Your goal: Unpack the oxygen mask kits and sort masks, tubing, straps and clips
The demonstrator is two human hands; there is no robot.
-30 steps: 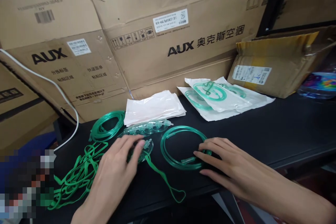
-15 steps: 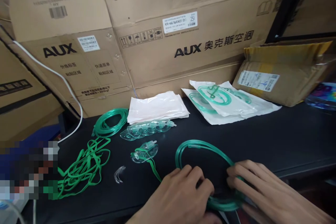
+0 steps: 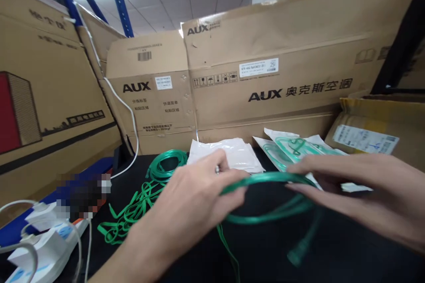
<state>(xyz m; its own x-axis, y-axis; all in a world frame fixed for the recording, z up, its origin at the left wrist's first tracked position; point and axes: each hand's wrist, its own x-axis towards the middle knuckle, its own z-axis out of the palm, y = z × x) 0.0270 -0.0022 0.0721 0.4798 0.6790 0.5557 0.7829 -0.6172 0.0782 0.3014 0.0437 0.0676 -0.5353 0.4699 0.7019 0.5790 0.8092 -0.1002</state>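
Green tubing loop [image 3: 265, 177] is held up over the counter [image 3: 265, 252], gripped on its left side by the closed left hand [image 3: 195, 190] and pinched on its right between thumb and fingers of the right hand [image 3: 361, 185]; its free end [image 3: 299, 252] is hung below, motion-blurred. Coiled green tubing [image 3: 154, 166] is laid at back left, with green straps [image 3: 144, 205] heaped in front. White packets [image 3: 229, 148] are stacked behind the left hand, tubing-filled packets [image 3: 292, 148] set to their right, partly hidden by the right hand.

"AUX" marks the narrow carton panel [image 3: 156, 117]; the long carton panel [image 3: 299, 117] reads "AUX 奥克斯空调", its white label [image 3: 259, 67] "25".
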